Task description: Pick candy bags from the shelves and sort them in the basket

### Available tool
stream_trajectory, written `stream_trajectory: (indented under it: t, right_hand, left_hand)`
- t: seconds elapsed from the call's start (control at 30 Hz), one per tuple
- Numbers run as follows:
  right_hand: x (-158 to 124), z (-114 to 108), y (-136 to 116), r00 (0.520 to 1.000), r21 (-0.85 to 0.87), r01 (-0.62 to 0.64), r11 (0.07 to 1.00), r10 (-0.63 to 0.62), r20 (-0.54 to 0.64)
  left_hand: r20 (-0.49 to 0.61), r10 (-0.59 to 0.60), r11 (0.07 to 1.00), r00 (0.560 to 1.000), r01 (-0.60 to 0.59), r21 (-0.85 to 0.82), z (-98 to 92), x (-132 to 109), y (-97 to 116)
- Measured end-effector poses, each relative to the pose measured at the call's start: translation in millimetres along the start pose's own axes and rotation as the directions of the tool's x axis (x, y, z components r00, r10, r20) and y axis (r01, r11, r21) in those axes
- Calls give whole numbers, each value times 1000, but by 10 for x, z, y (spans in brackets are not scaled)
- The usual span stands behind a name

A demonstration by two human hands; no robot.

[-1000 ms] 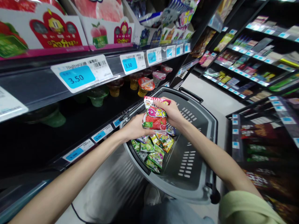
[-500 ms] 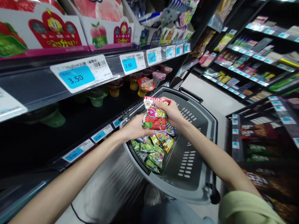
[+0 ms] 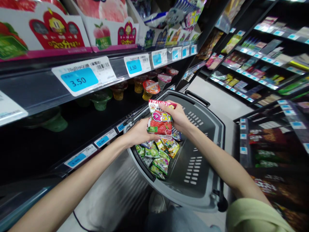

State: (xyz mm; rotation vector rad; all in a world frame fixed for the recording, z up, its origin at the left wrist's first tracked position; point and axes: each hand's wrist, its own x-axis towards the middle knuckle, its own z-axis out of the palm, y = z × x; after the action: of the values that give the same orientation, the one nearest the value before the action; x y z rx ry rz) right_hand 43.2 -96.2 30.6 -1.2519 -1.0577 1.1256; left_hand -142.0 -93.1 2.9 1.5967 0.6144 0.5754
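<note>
Hands: left (image 3: 138, 132) + right (image 3: 177, 116) | glossy strawberry pouch (image 3: 159, 120) (crinkly) | slotted plastic basket (image 3: 205, 141)

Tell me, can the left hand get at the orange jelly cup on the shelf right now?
Probably not at once: the left hand and right hand both grip the strawberry packet. The jelly cup stands at the open shelf front with nothing between, so a freed hand likely could.

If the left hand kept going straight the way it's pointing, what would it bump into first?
The left hand points up and to the right, already gripping the strawberry candy packet. Just past that, it would probably meet the right hand holding the packet's other side.
</note>
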Motion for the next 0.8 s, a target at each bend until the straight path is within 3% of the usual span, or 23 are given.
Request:
stream_trajectory:
  t: [0.53, 0.8]
  right_hand:
    - [3, 2, 6, 1000, 50, -2, 999, 2, 4]
    - [-62, 14, -24, 997, 10, -48, 999, 49, -62]
  left_hand:
    - [2, 30, 999, 1000, -30, 15, -13, 0, -37]
    - [28, 134, 989, 991, -136, 60, 17, 6, -106]
